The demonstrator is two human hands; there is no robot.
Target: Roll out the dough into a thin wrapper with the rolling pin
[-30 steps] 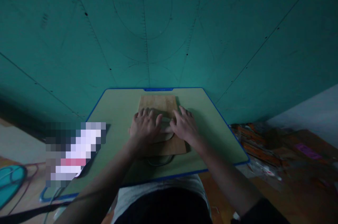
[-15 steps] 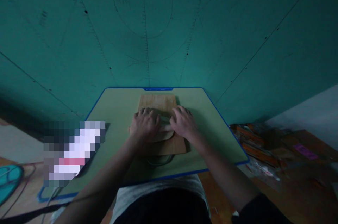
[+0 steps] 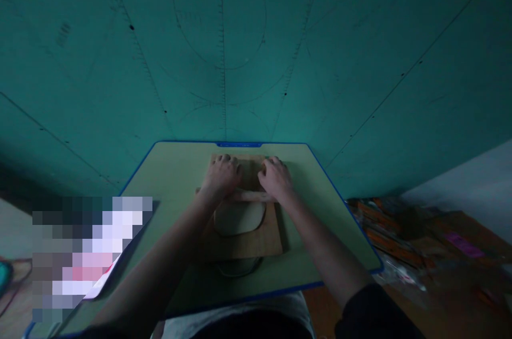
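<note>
A light wooden rolling pin (image 3: pixel 252 196) lies crosswise over a wooden board (image 3: pixel 260 243), at the far edge of a flat, rounded piece of dough (image 3: pixel 240 219). My left hand (image 3: pixel 224 171) rests palm down with its heel and wrist over the pin's left part, its fingers reaching toward the board's far end. My right hand (image 3: pixel 276 174) lies over the pin's right part the same way, fingers bent forward and not wrapped round it. The undersides of both hands are hidden.
The board lies on a pale green tabletop (image 3: pixel 320 222) with a blue rim, against a green wall (image 3: pixel 240 99). A metal handle (image 3: pixel 240 269) shows at the board's near edge. A blurred-out flat object (image 3: pixel 104 253) sits left; cardboard and plastic wrapping (image 3: pixel 400 253) lie right.
Both hands have pushed away from me, and the pin has rolled toward the dough's far edge, under the heels of my hands. More of the dough shows. The view has tilted slightly up.
</note>
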